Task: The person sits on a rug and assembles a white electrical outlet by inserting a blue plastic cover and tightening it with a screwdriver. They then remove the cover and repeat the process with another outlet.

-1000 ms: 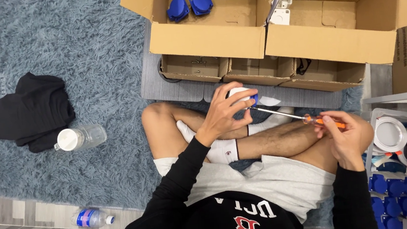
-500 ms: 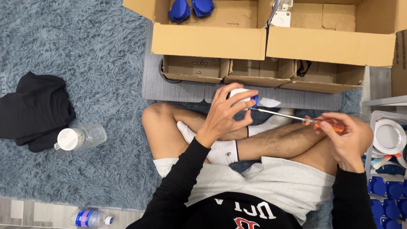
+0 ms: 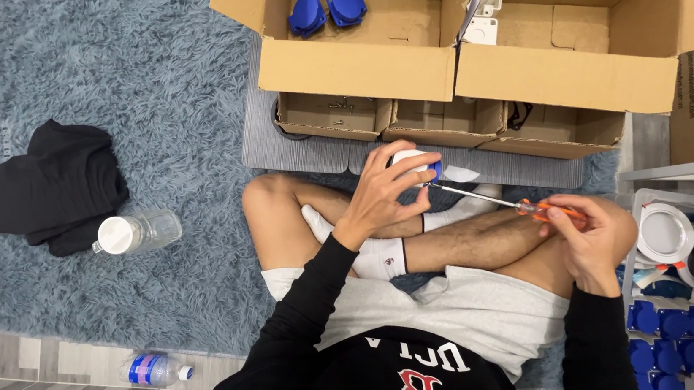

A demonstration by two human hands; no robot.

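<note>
A black garment [image 3: 45,188] and clear jar [image 3: 137,232] lie on the rug [image 3: 176,93]. The left hand [image 3: 385,195] grips a white-and-blue fitting [image 3: 413,161] above crossed legs; the right hand [image 3: 593,235] clasps an orange-handled screwdriver [image 3: 505,203], tip at the fitting, below open boxes [image 3: 468,47].

Black long sleeves on both arms, black top with red and white lettering, light grey shorts, white socks.

Left hand [image 3: 385,193]: gripping a white-and-blue part [image 3: 412,162]
Right hand [image 3: 593,235]: holding an orange-handled screwdriver [image 3: 500,201], tip touching the part
</note>
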